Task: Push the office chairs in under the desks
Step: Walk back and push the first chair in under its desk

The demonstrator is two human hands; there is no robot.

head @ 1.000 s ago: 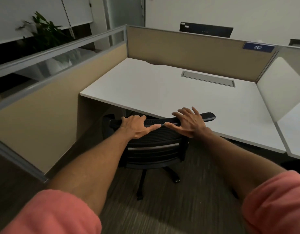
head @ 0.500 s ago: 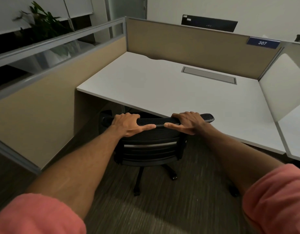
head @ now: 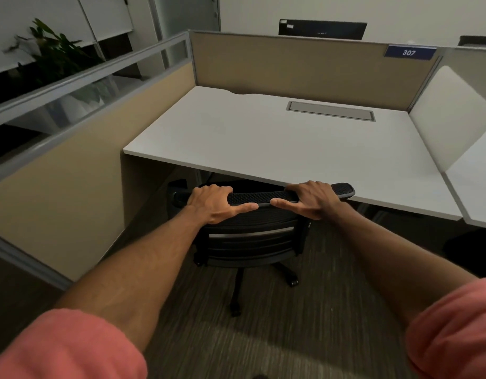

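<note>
both hands on the chair back, desk edge straight ahead

the left hand (head: 213,202) and right hand (head: 311,198) each grip the top rail (head: 259,197) of the chair (head: 250,242), fingers curled over its far side and thumbs lying along the near side, tips pointing at each other with a gap between. the rail's long axis runs left to right across the person's front, so the push goes directly away from the body, both hands about equally near. the seat looks tucked beneath the desk (head: 263,138), and the back stands at the front edge. the rail's right end overlaps that edge in view, though contact cannot be told. the right hand sits nearer the edge, so that side would likely meet the desk first. the base and a caster (head: 292,281) show on the carpet below.
</note>
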